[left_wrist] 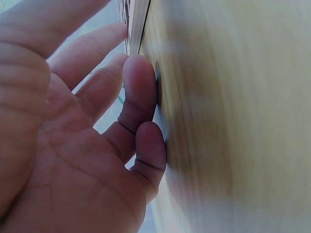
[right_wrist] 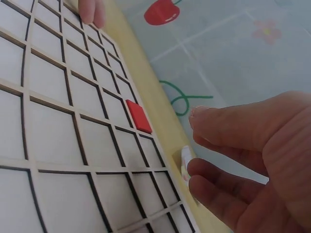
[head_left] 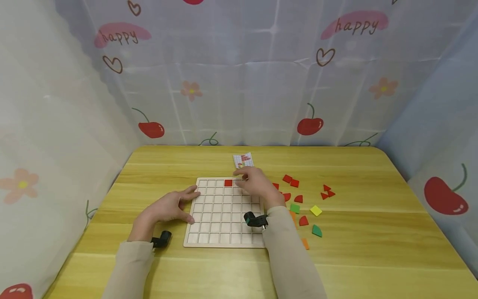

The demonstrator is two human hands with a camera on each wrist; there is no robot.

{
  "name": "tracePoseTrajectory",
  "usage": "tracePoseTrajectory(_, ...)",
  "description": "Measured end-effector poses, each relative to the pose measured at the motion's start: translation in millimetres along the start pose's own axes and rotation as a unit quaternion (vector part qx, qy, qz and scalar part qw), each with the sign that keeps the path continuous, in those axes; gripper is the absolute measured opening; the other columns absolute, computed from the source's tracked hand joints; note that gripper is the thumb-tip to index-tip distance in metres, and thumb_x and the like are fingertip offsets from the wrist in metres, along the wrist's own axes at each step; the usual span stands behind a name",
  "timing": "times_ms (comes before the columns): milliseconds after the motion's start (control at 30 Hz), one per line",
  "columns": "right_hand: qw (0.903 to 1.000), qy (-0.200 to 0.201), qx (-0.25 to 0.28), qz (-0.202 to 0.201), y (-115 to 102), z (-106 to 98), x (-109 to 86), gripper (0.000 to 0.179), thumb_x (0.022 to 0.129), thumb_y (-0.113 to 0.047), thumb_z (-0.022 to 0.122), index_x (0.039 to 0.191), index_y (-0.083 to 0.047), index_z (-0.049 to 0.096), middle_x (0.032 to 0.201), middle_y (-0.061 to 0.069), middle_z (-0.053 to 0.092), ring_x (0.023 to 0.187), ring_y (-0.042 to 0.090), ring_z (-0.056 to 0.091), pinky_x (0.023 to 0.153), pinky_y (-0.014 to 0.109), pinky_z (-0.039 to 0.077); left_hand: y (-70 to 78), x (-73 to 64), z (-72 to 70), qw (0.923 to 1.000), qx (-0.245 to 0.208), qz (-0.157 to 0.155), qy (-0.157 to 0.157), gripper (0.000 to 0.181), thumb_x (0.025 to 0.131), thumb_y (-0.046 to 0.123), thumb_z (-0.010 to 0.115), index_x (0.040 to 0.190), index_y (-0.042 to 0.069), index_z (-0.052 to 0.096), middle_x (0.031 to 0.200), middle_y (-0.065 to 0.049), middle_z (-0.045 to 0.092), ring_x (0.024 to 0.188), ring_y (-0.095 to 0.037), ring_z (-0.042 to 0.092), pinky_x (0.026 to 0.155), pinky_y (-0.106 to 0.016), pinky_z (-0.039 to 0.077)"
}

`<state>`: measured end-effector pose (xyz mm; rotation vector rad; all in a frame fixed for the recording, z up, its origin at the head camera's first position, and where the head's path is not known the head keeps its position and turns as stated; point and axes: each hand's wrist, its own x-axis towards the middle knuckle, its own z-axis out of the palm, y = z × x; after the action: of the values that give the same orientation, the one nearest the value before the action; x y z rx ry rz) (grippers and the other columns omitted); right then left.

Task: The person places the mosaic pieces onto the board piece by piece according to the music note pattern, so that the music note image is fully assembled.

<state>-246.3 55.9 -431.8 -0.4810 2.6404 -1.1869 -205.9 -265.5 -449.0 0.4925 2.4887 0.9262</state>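
Observation:
A pale wooden grid board point(head_left: 205, 216) lies on the table, with one red square tile point(head_left: 228, 183) in a cell of its far row. My left hand point(head_left: 168, 207) rests at the board's left side, fingers and thumb touching its edge. In the left wrist view, two fingertips point(left_wrist: 141, 77) are down by the tabletop next to that edge. Over the far right part of the board hovers my right hand point(head_left: 255, 182), just right of the red tile. The right wrist view shows its thumb and fingers point(right_wrist: 218, 194) apart, with nothing visible between them.
Beyond the board lies a small picture card point(head_left: 243, 159). Loose pieces are scattered to the right: red squares point(head_left: 294, 183), red triangles point(head_left: 328, 192), red quarter-rounds point(head_left: 303, 220), a yellow square point(head_left: 315, 210), green pieces point(head_left: 317, 231) and orange ones point(head_left: 305, 243). Printed curtains point(head_left: 242, 104) enclose the table.

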Motion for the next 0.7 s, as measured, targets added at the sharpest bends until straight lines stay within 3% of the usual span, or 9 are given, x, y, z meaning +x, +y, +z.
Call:
tracePoseTrajectory(333, 0.999, 0.034, -0.009, 0.028, 7.1, -31.6, -19.2, 0.037, 0.101, -0.02, 0.066, 0.137, -0.012, 0.068, 0.142, 0.01, 0.062, 0.124, 0.033, 0.058, 0.098, 0.047, 0.053, -0.2, -0.1, 0.3, 1.0, 0.001, 0.001, 0.0, 0.094, 0.075, 0.028, 0.092, 0.156, 0.014, 0.046, 0.172, -0.008, 0.023, 0.07, -0.017, 0.04, 0.07, -0.026, 0.038)
tracePoseTrajectory(700, 0.9957, 0.061, -0.039, 0.058, 44.6, -78.3, -47.9, 0.041, 0.101, -0.018, 0.065, 0.14, -0.007, 0.064, 0.141, 0.016, 0.062, 0.124, 0.036, 0.055, 0.093, 0.048, 0.054, 1.2, -0.6, 1.7, 1.0, 0.0, -0.002, 0.002, 0.094, 0.075, 0.027, 0.092, 0.156, 0.014, 0.046, 0.172, -0.008, 0.024, 0.07, -0.017, 0.039, 0.071, -0.026, 0.038)
